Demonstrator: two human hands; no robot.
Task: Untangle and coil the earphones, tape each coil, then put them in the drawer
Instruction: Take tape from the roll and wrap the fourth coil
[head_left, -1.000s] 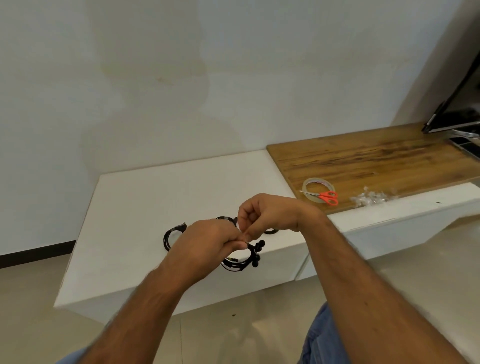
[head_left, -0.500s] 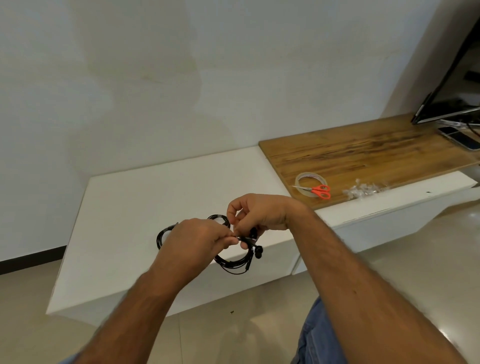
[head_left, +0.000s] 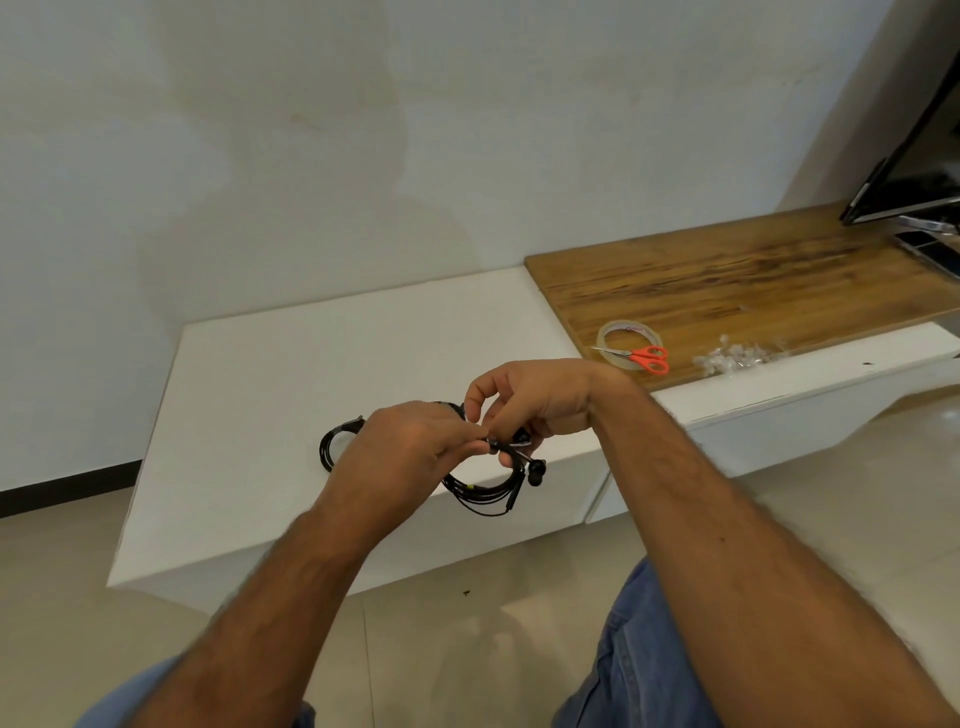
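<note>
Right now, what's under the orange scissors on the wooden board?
The orange scissors lie across a roll of clear tape, which sits on the wooden board. The blades cover part of the roll's near rim, so that part cannot be seen.

Bare forearms; blue denim trousers.

Low white cabinet against pale wall, tiled floor.

No legible txt anywhere; red print inside the tape roll core is too blurred to read.
</note>
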